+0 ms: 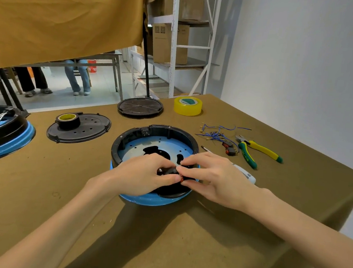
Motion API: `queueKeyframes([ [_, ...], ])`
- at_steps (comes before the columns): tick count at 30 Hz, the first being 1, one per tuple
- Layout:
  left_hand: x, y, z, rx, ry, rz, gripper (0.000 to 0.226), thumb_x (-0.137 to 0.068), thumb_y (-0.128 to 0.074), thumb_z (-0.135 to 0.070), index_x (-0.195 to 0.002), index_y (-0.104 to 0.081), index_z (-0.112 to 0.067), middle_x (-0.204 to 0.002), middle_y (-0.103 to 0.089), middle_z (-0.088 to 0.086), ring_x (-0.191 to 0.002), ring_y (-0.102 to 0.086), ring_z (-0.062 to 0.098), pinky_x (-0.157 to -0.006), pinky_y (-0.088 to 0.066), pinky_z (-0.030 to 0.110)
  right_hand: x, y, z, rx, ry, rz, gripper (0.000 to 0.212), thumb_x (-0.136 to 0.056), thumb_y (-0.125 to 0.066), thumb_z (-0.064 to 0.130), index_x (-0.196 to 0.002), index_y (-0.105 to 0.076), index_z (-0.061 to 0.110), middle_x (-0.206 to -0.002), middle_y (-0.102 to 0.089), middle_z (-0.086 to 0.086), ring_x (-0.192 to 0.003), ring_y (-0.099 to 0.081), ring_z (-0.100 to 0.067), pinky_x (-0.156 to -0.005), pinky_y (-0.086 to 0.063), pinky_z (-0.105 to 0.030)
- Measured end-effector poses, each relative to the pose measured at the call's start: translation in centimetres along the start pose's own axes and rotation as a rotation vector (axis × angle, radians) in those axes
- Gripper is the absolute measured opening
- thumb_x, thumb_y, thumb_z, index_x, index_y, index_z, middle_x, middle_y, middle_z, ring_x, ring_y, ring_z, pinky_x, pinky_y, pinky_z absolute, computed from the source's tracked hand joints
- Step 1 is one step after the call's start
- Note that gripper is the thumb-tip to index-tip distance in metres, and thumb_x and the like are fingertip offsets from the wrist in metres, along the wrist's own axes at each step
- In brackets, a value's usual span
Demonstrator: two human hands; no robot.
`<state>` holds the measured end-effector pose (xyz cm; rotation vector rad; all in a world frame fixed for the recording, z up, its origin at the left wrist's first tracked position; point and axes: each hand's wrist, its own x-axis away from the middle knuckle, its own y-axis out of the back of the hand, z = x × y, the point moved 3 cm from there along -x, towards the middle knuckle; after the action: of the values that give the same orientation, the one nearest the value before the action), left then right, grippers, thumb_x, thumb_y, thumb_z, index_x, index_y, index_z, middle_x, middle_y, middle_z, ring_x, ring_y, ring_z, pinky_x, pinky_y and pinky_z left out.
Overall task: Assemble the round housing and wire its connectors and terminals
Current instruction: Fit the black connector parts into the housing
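The round housing (155,145), black-rimmed with a blue base and a pale blue plate inside, sits mid-table. Over its near rim my left hand (145,173) and my right hand (212,177) meet, fingertips pinching a small black part with a red end (181,179); most of that part is hidden by my fingers. A bundle of blue wires with brass terminals (215,133) lies to the right, beside a black and red switch (229,147).
Yellow-green pliers (256,149) and a screwdriver tip (207,149) lie right of the housing. Yellow tape roll (187,106) and a black disc (140,107) sit at the back. A perforated black cover (81,127) carries a tape roll (68,119). A second housing (2,128) stands far left.
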<state>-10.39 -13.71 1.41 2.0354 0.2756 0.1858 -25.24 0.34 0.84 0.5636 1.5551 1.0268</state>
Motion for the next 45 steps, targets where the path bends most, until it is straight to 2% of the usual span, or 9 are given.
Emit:
queueKeyframes([
  [7,0.2,0.1,-0.1,-0.016,-0.003,-0.054,0.033,-0.102,-0.052,-0.054,-0.102,-0.07,-0.027,-0.087,-0.07,0.001,-0.077,-0.065,0.022,-0.07,-0.052,0.051,0.5,-0.7,0.6,0.022,-0.001,-0.097,0.03,-0.094,-0.074,0.021,-0.122,-0.075,0.012,-0.121,-0.071,-0.008,-0.111,-0.067,-0.026,-0.092,-0.058,-0.04],
  [14,0.1,0.2,0.1,-0.017,-0.007,-0.125,0.026,-0.099,-0.057,-0.054,-0.109,-0.072,-0.035,-0.087,-0.07,-0.013,-0.079,-0.065,0.007,-0.07,-0.056,0.037,-0.1,-0.7,0.3,0.007,-0.039,-0.109,0.03,-0.089,-0.08,0.024,-0.118,-0.077,0.018,-0.114,-0.075,-0.002,-0.103,-0.07,-0.022,-0.085,-0.06,-0.038],
  [17,-0.1,0.2,0.4,-0.09,0.029,-0.199,0.035,-0.095,-0.059,-0.059,-0.117,-0.07,-0.034,-0.096,-0.072,-0.018,-0.086,-0.068,0.003,-0.076,-0.06,0.033,-0.8,-0.5,0.3,-0.012,-0.065,-0.064,0.029,-0.089,-0.08,0.027,-0.117,-0.077,0.021,-0.11,-0.075,0.0,-0.096,-0.07,-0.018,-0.08,-0.058,-0.035],
  [20,0.0,0.0,0.5,-0.138,0.043,-0.308,0.039,-0.091,-0.061,-0.065,-0.121,-0.066,-0.039,-0.092,-0.07,-0.021,-0.083,-0.068,0.002,-0.07,-0.06,0.03,-1.5,-0.2,0.5,-0.083,-0.142,-0.001,0.026,-0.091,-0.078,0.029,-0.116,-0.077,0.022,-0.107,-0.07,0.003,-0.092,-0.066,-0.016,-0.078,-0.056,-0.037],
  [25,0.5,-0.1,0.3,-0.156,0.029,-0.416,0.041,-0.09,-0.062,-0.066,-0.125,-0.066,-0.045,-0.089,-0.069,-0.022,-0.082,-0.067,0.001,-0.066,-0.058,0.028,-2.4,1.2,0.0,-0.251,-0.245,0.118,0.031,-0.089,-0.079,0.026,-0.12,-0.077,0.024,-0.108,-0.067,0.009,-0.099,-0.063,-0.007,-0.088,-0.055,-0.033],
  [30,0.6,0.0,0.3,-0.129,0.007,-0.394,0.044,-0.092,-0.063,-0.063,-0.132,-0.066,-0.043,-0.101,-0.073,-0.02,-0.09,-0.069,0.002,-0.073,-0.061,0.031,-4.0,2.0,-0.7,-0.374,-0.307,0.148,0.024,-0.089,-0.08,0.023,-0.113,-0.08,0.027,-0.096,-0.07,0.013,-0.091,-0.065,-0.006,-0.083,-0.055,-0.033],
  [37,0.8,-0.4,0.1,-0.191,-0.03,-0.448,0.052,-0.084,-0.058,-0.06,-0.131,-0.067,-0.037,-0.088,-0.072,-0.019,-0.079,-0.069,0.004,-0.064,-0.06,0.03,-3.9,1.6,-0.6,-0.337,-0.299,0.17,0.018,-0.091,-0.078,0.025,-0.108,-0.082,0.026,-0.092,-0.066,0.012,-0.088,-0.062,-0.007,-0.081,-0.053,-0.03],
  [40,0.9,-0.5,0.2,-0.18,-0.023,-0.478,0.061,-0.081,-0.056,-0.066,-0.133,-0.066,-0.036,-0.095,-0.075,-0.017,-0.087,-0.07,0.003,-0.069,-0.061,0.028,-3.9,1.7,-0.6,-0.332,-0.294,0.168,0.017,-0.092,-0.077,0.024,-0.108,-0.082,0.026,-0.092,-0.066,0.01,-0.088,-0.062,-0.007,-0.081,-0.053,-0.031],
  [45,1.0,-0.5,0.0,-0.185,0.0,-0.5,0.052,-0.082,-0.057,-0.066,-0.126,-0.07,-0.04,-0.091,-0.074,-0.018,-0.085,-0.07,0.003,-0.066,-0.061,0.03,-4.1,1.7,-0.5,-0.345,-0.286,0.181,0.015,-0.091,-0.078,0.024,-0.105,-0.083,0.024,-0.089,-0.065,0.009,-0.085,-0.062,-0.01,-0.078,-0.052,-0.032],
])
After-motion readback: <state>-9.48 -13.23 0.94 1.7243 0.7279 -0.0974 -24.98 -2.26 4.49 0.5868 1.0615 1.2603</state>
